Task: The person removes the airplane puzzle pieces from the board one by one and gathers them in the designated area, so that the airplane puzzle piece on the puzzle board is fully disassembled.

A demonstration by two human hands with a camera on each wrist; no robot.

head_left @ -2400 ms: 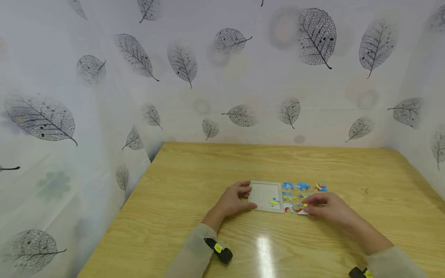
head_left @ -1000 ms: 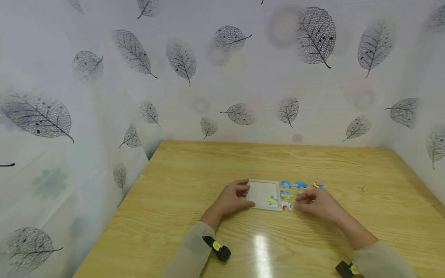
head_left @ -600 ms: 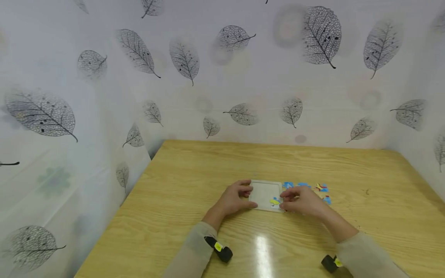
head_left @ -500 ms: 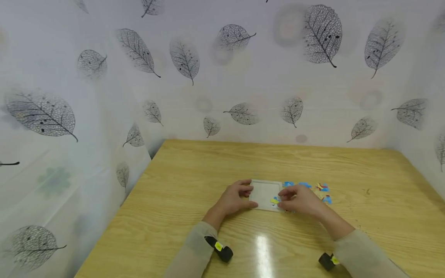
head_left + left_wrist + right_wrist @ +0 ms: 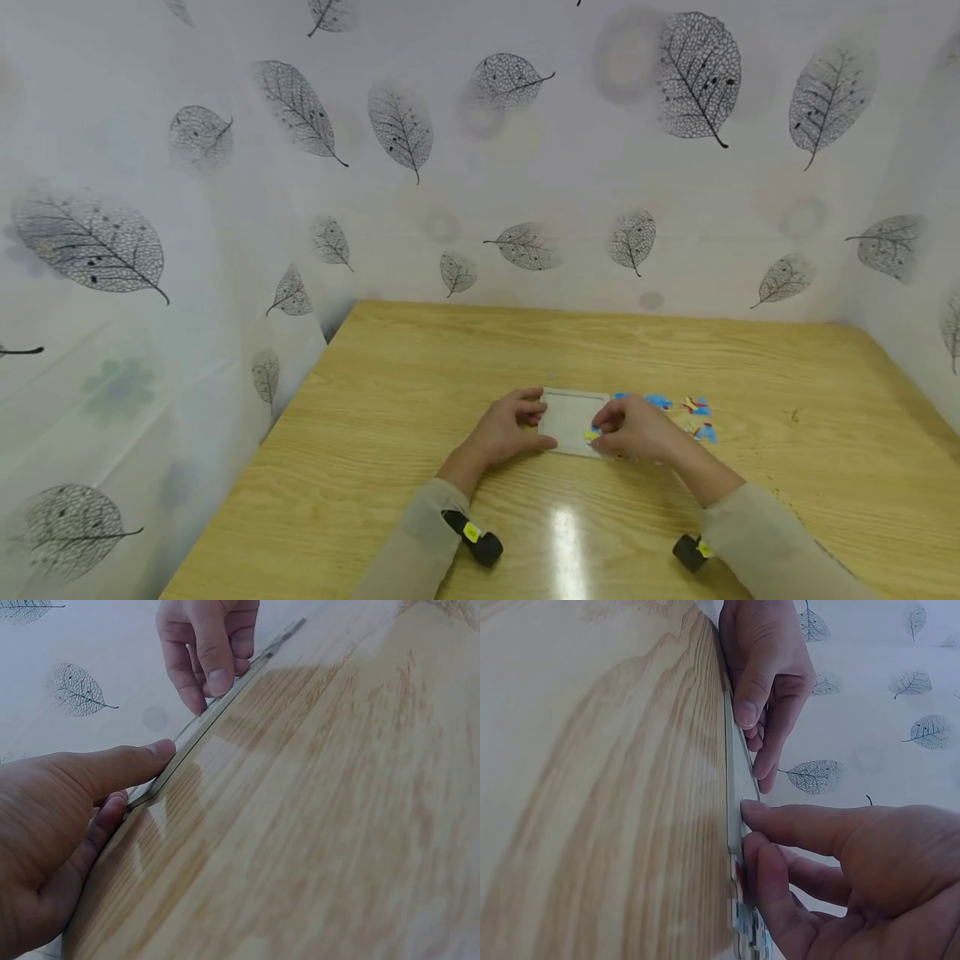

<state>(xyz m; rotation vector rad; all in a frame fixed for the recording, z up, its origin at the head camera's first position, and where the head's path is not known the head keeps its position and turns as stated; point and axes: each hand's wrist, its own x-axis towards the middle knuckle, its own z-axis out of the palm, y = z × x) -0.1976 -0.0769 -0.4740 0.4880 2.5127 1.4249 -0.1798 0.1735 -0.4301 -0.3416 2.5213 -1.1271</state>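
A shallow wooden puzzle tray (image 5: 567, 412) lies flat on the table. My left hand (image 5: 504, 432) holds it by its left side, thumb on the near corner and fingers at the far one. My right hand (image 5: 637, 429) is low over the tray's near right corner, thumb and fingertips together in a pinch. A yellow and blue puzzle piece (image 5: 591, 436) sits in that corner, partly covered by the fingertips. In the right wrist view the right thumb (image 5: 769, 817) and index finger meet right at the tray's surface; whatever they pinch is mostly hidden.
Several loose puzzle pieces (image 5: 696, 406) in blue, red and yellow lie right of the tray, some hidden behind the right hand. The wooden table (image 5: 420, 358) reaches back to a leaf-patterned curtain (image 5: 525, 183). Both wrists wear black camera straps.
My right hand has moved left from the loose pieces onto the tray's near right corner, now overlapping the yellow and blue piece. The left hand has stayed on the tray's left side.
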